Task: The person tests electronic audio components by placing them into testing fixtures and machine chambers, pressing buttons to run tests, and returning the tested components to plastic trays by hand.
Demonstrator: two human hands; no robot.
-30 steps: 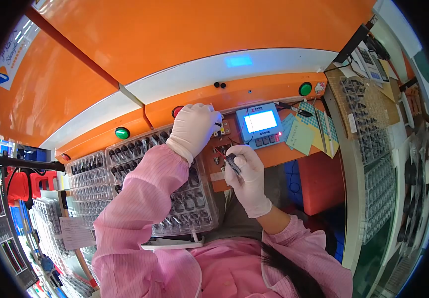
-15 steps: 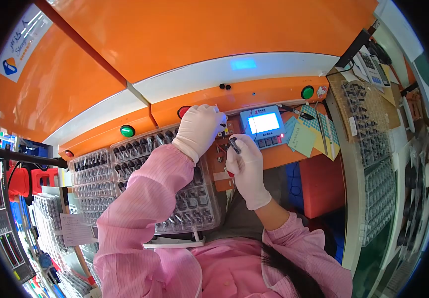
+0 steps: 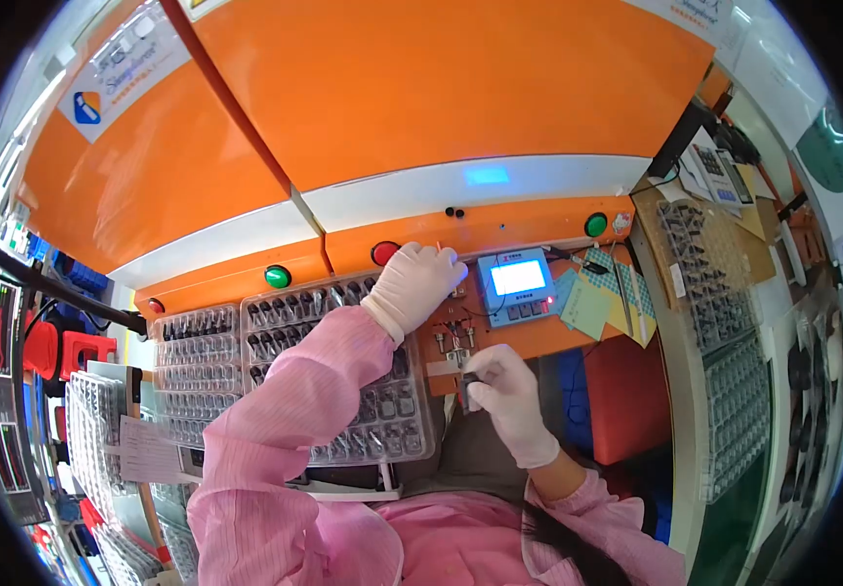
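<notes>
Right hand [image 3: 507,398] is working just right of and below the middle of the frame, gloved in white, and it's pinching a small dark piece [image 3: 470,378] between thumb and fingertips! That piece is sitting at the hand's left edge, close to a metal fitting [image 3: 456,354] on the orange bench [image 3: 507,335]; the fitting is lying above it and slightly left in the frame, and whether the two are touching, I cannot tell. Long axis? Fingers are covering too much of the piece to call it. Up and to the left, the left hand [image 3: 415,286] is bending over the back of the bench near frame centre, fingers curling, with the red button [image 3: 385,254] showing just above its wrist side. Its fingertips are pointing away from the wearer, hiding whatever is under them, so whether they're gripping anything isn't showing. So it's the right hand that is lying nearer the metal fitting, coming at it from lower right, while the left is staying above. Off to the right, the blue box [image 3: 523,312] is glowing with its lit screen, and at lower left of the hands a clear tray [image 3: 426,430] is spreading out beneath the pink left sleeve [image 3: 294,381].
</notes>
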